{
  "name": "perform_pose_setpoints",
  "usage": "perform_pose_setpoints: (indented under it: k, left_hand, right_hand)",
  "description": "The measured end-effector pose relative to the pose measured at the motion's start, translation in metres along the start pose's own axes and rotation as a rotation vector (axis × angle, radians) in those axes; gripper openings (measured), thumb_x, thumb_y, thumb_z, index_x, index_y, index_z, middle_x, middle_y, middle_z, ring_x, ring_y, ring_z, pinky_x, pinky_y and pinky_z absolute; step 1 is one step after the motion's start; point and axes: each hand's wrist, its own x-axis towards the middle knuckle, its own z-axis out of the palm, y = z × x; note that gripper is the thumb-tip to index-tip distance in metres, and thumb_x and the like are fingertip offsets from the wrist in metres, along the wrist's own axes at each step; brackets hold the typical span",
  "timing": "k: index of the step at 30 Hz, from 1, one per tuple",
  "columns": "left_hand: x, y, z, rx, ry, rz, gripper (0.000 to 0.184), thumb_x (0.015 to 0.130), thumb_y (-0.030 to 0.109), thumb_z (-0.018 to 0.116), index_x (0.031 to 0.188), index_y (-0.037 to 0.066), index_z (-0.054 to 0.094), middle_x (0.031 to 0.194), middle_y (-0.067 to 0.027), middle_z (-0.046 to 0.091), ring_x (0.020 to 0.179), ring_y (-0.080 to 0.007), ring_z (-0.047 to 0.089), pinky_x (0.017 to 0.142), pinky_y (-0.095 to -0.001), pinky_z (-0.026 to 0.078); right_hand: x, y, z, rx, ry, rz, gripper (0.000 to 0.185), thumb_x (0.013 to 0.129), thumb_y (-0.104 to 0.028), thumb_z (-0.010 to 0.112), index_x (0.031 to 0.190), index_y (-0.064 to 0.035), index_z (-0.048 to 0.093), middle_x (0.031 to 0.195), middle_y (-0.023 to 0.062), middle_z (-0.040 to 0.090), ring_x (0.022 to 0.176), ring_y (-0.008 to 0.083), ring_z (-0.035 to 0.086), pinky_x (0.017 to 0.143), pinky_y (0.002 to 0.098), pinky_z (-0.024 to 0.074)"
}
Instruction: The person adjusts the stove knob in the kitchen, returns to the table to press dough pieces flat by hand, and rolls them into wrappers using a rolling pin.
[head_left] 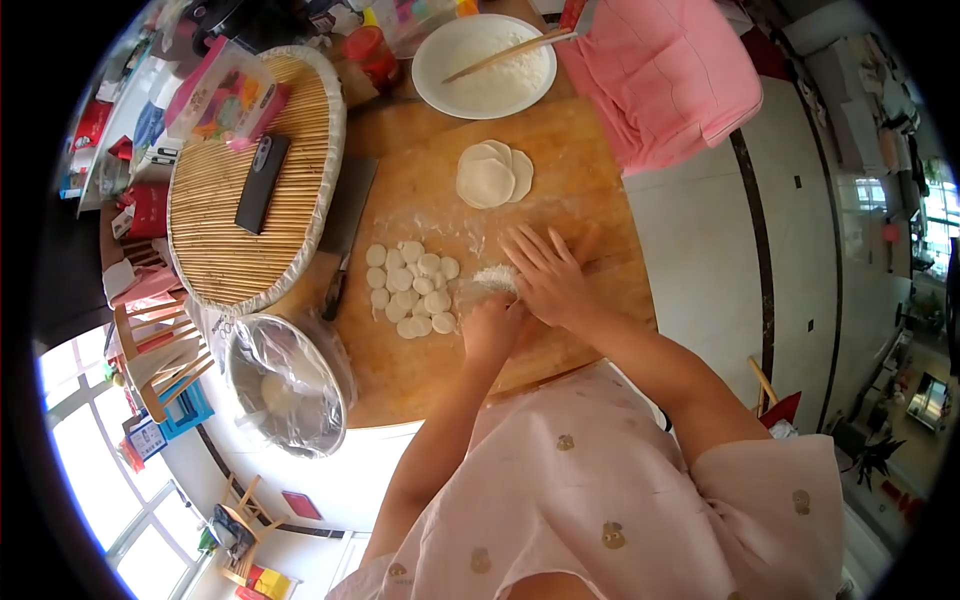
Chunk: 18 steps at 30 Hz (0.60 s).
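On the wooden board (400, 385), my right hand (545, 278) lies palm down with its fingers stretched out and slightly spread. A wooden stick, perhaps a rolling pin, shows faintly by its fingers; what lies under the palm is hidden. Close beside it, my left hand (490, 327) is closed, and whatever it holds is covered. A small heap of white flour (495, 277) sits just beyond both hands. To the left are several small flattened dough pieces (408, 283). Farther back lies an overlapping stack of round dough wrappers (487, 182).
A white bowl of flour (430, 90) with chopsticks stands at the back. Left of the board are a cleaver (347, 205), a round reed tray (215, 265) bearing a phone (262, 185), and a plastic-covered metal basin (340, 405). A pink-covered chair (665, 85) stands at back right.
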Motion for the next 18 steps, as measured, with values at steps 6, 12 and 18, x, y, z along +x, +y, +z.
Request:
perform_pose_setpoints:
  k: [6, 12, 18]
  left_hand:
    - [0.017, -0.031, 0.006, -0.184, 0.027, 0.042, 0.027, 0.09, 0.029, 0.07, 0.097, 0.004, 0.075, 0.084, -0.0178, 0.073, 0.083, -0.0341, 0.071, 0.074, -0.0417, 0.057]
    - [0.0, -0.024, 0.0, -0.213, -0.059, 0.042, 0.024, 0.091, 0.026, 0.068, 0.097, 0.003, 0.075, 0.09, -0.0179, 0.074, 0.084, -0.0348, 0.072, 0.074, -0.042, 0.056]
    - [0.011, -0.02, -0.002, -0.036, 0.006, 0.074, 0.02, 0.09, 0.022, 0.068, 0.097, 0.004, 0.075, 0.09, -0.0173, 0.074, 0.084, -0.0342, 0.072, 0.074, -0.0417, 0.056]
  right_hand:
    - [-0.029, 0.001, -0.012, 0.044, -0.017, -0.007, 0.048, 0.097, -0.021, 0.054, 0.141, -0.003, 0.055, 0.154, 0.0128, 0.047, 0.148, 0.0256, 0.037, 0.12, 0.0506, 0.0264]
    - [-0.036, 0.007, -0.012, 0.003, -0.044, -0.001, 0.048, 0.098, -0.022, 0.052, 0.142, -0.0042, 0.055, 0.153, 0.013, 0.048, 0.148, 0.0247, 0.036, 0.12, 0.0504, 0.0268]
    - [0.005, -0.007, 0.003, 0.063, 0.044, 0.019, 0.049, 0.097, -0.021, 0.052, 0.142, -0.0025, 0.055, 0.155, 0.0142, 0.046, 0.148, 0.025, 0.036, 0.12, 0.0501, 0.0278]
